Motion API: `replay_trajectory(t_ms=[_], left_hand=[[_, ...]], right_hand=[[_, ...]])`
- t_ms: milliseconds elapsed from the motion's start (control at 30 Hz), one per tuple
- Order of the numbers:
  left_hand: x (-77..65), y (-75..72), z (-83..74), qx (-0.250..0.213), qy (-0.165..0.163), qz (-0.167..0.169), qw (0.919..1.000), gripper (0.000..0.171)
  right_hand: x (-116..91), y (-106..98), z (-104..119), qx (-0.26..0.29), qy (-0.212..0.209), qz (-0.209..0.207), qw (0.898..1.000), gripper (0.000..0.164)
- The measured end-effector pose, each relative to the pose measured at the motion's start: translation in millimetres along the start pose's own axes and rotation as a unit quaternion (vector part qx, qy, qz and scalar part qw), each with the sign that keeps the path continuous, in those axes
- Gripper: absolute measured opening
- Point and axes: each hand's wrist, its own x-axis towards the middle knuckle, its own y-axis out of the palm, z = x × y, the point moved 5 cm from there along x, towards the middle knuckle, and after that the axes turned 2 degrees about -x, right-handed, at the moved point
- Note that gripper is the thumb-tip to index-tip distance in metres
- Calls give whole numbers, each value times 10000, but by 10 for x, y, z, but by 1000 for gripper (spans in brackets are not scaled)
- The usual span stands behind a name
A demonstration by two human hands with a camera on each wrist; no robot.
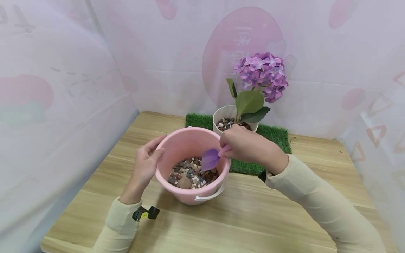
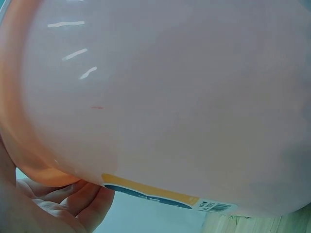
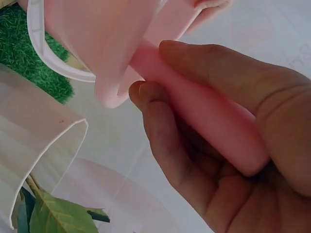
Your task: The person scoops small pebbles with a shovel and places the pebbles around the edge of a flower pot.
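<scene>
A pink bucket (image 1: pixel 190 194) stands on the table with a layer of mixed pebbles (image 1: pixel 190 172) at its bottom. My left hand (image 1: pixel 145 163) grips its left rim, thumb over the edge and fingers on the outer wall. In the left wrist view, the bucket's side (image 2: pixel 165 97) fills most of the picture. My right hand (image 1: pixel 242 144) holds a small shovel by its pink handle (image 3: pixel 204 116), at the bucket's right rim. The shovel's purple blade (image 1: pixel 210 160) points down inside the bucket, over the pebbles.
Behind the bucket, a white pot (image 1: pixel 231 111) with pebbles and a purple hydrangea (image 1: pixel 262 73) stands on a green turf mat (image 1: pixel 276 137). The bucket's white handle (image 1: pixel 212 196) hangs down at the front. Printed cloth (image 1: pixel 164 88) surrounds the wooden table (image 1: pixel 284 214).
</scene>
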Motion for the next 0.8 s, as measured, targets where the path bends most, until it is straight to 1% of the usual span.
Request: replay_trajectory(t_ms=[100,267,400,500,633,733,800], left_hand=[[-2,7,2,-9,-11,29,10000,43],[-8,-1,-2,32,27,-8,10000,43],[-4,-14,13,65,24,-46,10000,43],[0,-18,23,109,13,-64,9999,42],[3,-23,23,128,1,-115,9999,42],[9,-26,24,126,3,-147,9998,42],[18,-22,23,125,16,-158,9998,42]], right_hand=[[37,46,29,-92,100,126,9998,24],[140,128,95,-481,274,380,9977,32],[226,206,130,-618,241,534,9964,28],[285,269,131,-596,156,549,9966,22],[372,414,115,-730,109,706,9948,12],[429,519,110,-862,107,788,9931,11],[453,556,111,-841,87,686,9941,12]])
